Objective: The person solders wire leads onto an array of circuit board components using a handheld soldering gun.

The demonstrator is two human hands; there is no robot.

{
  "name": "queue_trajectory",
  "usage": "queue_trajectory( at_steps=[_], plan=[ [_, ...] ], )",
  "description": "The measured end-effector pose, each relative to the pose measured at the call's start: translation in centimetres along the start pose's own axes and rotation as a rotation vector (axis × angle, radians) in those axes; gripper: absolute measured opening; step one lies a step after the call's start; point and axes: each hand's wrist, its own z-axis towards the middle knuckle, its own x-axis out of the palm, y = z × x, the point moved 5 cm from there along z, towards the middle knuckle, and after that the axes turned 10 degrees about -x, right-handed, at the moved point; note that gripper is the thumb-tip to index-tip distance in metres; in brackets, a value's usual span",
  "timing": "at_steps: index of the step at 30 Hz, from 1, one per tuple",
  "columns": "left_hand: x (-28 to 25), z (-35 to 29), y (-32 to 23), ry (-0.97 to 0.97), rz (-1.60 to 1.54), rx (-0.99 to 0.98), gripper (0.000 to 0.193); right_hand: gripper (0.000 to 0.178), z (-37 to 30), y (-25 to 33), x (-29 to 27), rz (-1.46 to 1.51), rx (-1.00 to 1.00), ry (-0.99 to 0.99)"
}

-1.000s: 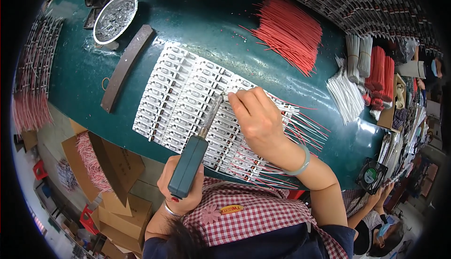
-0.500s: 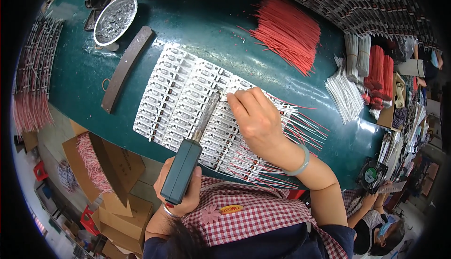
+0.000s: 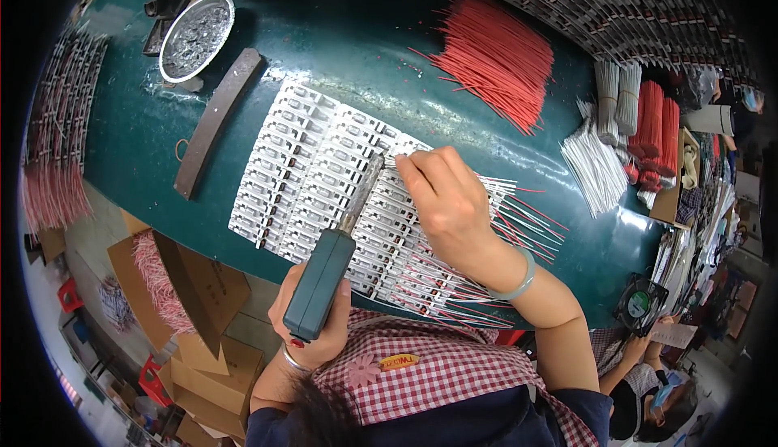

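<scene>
My left hand [image 3: 311,311] is wrapped round the green body of a gun-shaped soldering tool [image 3: 321,281]. Its long, stained metal barrel lies over a panel of white plastic parts [image 3: 312,151], set in rows and columns. The barrel's tip is near the upper end of the right-hand column. Beside that tip, my right hand [image 3: 447,202] is closed in a pinch over the same column; what the fingertips hold is too small to make out. Thin red and white wires [image 3: 527,222] stick out from the panel's right side, passing partly under my right hand and wrist.
A curved brown bar [image 3: 219,123] and a silver bowl of metal scraps [image 3: 197,38] lie left of the panel. Loose red wires [image 3: 498,62] and white wires [image 3: 596,167] are spread beyond and right. A small fan [image 3: 640,301] stands at the right edge, near another person.
The soldering tool in my left hand has shifted slightly up and to the right. My right hand has moved a little to the right, still pinched near the barrel's tip.
</scene>
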Motion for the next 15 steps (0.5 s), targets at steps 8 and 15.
queue_trajectory(
  at_steps=[8,15],
  plan=[
    [0.29,0.35,-0.32,0.04,0.02,0.008,0.021,0.041,0.14,0.08,-0.09,0.029,0.052,0.015],
    [0.41,0.25,-0.49,0.016,0.024,0.036,0.019,0.042,0.16,0.19,0.01,0.03,0.048,0.024]
  ],
)
